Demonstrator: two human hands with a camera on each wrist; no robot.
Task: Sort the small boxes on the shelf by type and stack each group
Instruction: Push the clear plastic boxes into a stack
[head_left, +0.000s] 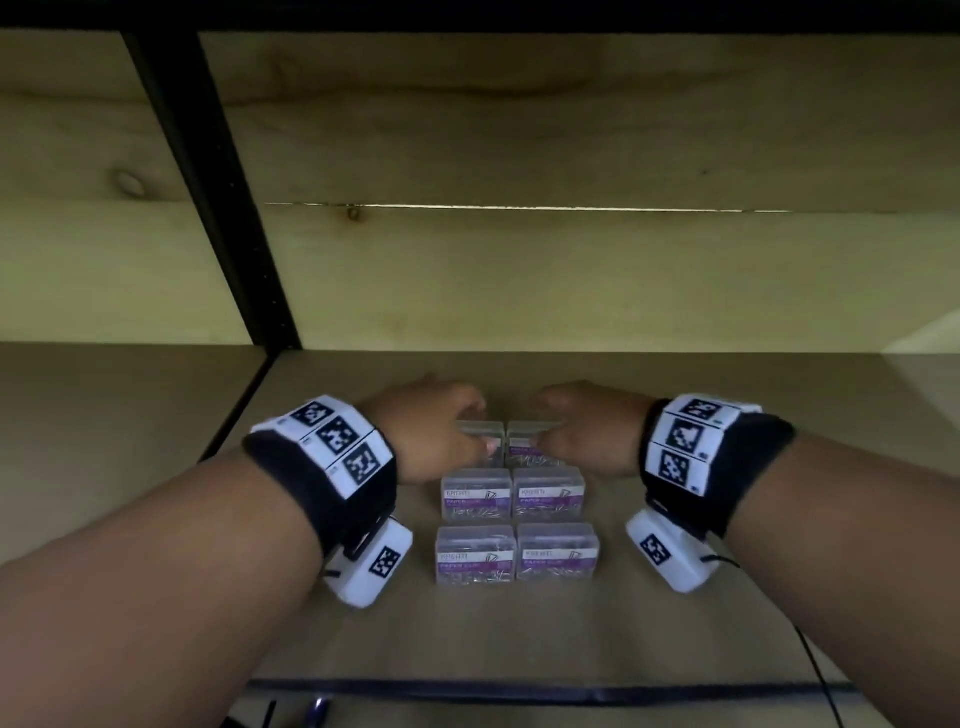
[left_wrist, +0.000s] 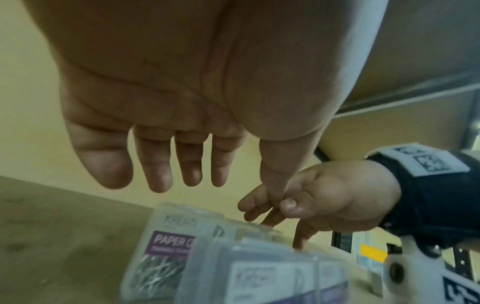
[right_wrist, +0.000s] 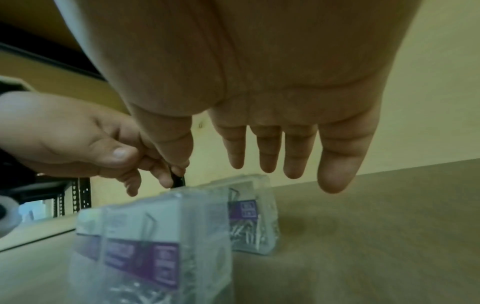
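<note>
Nearest the head camera, two bare forearms wearing black wrist bands with white coded tags (head_left: 332, 441) reach onto the tan wooden shelf board (head_left: 519, 634), where six small clear plastic paper-clip boxes with purple labels (head_left: 511, 525) stand in a block of three rows of two, touching or just beside one another. The left hand (head_left: 431, 431) and right hand (head_left: 587, 431) hover over the farthest row. In the wrist views both hands' fingers hang relaxed, straight and slightly apart above the boxes, holding nothing.

Left hand (head_left: 434, 434) and right hand (head_left: 587, 428) reach forward, fingers extended downward.
</note>
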